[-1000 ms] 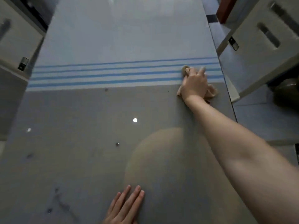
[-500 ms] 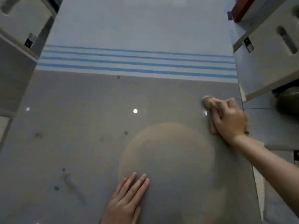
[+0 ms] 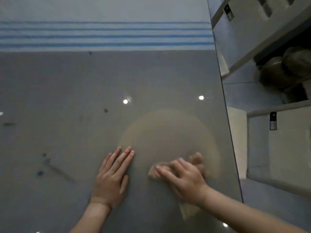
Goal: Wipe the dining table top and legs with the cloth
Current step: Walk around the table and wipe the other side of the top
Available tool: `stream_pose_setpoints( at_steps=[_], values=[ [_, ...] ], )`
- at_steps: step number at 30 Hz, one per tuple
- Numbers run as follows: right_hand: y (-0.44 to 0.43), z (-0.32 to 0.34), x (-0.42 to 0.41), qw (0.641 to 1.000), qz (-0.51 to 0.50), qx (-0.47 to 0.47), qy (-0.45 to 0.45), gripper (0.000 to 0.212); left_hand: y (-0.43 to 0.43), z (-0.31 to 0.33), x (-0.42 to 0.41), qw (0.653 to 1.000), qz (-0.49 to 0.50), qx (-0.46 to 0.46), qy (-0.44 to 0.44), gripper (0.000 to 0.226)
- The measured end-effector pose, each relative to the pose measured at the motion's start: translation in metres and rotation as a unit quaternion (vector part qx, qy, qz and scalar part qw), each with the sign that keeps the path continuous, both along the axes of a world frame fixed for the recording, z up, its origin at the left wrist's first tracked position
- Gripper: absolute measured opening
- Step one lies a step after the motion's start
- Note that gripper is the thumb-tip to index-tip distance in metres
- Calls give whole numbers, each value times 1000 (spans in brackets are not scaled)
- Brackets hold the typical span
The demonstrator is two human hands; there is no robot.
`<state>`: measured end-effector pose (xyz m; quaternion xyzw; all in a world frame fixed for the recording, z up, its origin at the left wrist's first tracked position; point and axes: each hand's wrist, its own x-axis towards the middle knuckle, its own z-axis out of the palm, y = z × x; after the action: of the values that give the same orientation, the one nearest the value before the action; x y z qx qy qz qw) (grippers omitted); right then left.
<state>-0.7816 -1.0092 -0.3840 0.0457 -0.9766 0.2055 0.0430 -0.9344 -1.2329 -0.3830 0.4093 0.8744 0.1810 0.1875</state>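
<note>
Cloth (image 3: 187, 212) sits on the table (image 3: 84, 81) close to the near edge, toward the right edge, under the right hand (image 3: 183, 179). The hand's fingers lie spread and fairly straight on top, pressing down rather than gripping. The frame is motion-blurred there, so the finer finger pose is unclear. Bits of cloth stick out past the fingertips and below the wrist.

Left hand (image 3: 111, 179) is flat on the top just beside it, fingers straight and together, holding nothing. Likely bracing.

Handling guess: the cloth is light, soft and limp, and will bunch and roll if pushed from one edge. Load it through the middle with the palm. The top is glossy, so it should slide easily.

Dark specks (image 3: 105, 110) sit left of centre, unwiped by the look of it. Legs not in view; for those, probably wad the cloth and grip it round.
</note>
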Motion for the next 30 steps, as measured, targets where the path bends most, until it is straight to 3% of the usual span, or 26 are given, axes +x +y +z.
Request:
stream_pose_setpoints(
  at_steps=[3,5,7,9,14,16,18,21,23,25,27,30],
  values=[
    [21,1,80,990,132,44,4,37,-1,-1,1,1000,0,-7,2,64],
    [57,4,71,989,140,52,17,38,-2,-1,1,1000,-2,-12,4,65],
    [101,7,35,997,21,61,47,32,0,-3,1,1000,-6,-5,7,65],
    [144,5,-18,983,-146,84,72,24,2,-4,3,1000,-1,5,16,64],
    [196,4,-165,887,-456,66,39,32,3,-4,3,999,0,21,26,63],
    [169,4,-216,863,-502,44,22,33,5,-3,5,999,-3,20,31,64],
    [112,1,-250,894,-447,21,16,31,6,-2,5,1000,-7,8,23,65],
    [9,-2,-257,979,-194,6,62,21,0,-1,3,1000,-9,-12,24,64],
    [-15,-4,-236,997,-24,-8,78,23,-1,1,4,1000,-17,-20,17,64],
    [9,-4,-219,994,79,7,81,26,-2,1,4,1000,-18,-9,14,66],
    [50,-3,-217,994,34,30,103,27,-2,0,2,999,-23,-5,23,68],
    [86,-2,-249,969,-234,39,68,28,-3,-3,0,999,-25,8,42,69]
  ],
)
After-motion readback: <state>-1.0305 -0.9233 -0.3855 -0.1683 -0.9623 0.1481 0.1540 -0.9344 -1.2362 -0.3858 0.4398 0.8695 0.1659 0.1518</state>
